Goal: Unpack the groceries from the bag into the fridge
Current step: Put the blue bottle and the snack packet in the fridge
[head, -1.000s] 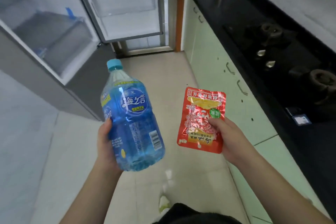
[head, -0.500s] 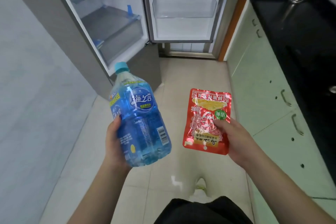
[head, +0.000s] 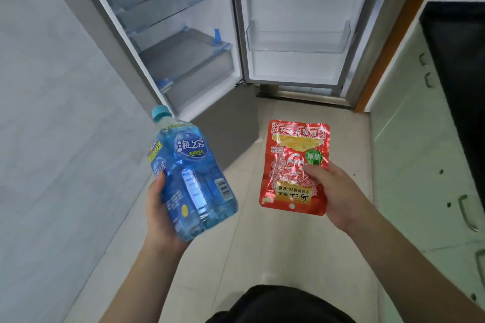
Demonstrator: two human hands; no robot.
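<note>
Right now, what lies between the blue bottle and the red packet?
Nothing: in the head view only bare floor shows between the blue bottle and the red packet.

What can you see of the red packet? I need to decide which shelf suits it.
The red packet is a flat, shiny foil-like pouch, crinkled, printed with yellow food, a green badge and text that reads upside down. It looks sealed. The right hand pinches its lower right side, thumb on its front, holding it in the air before the open fridge.
</note>
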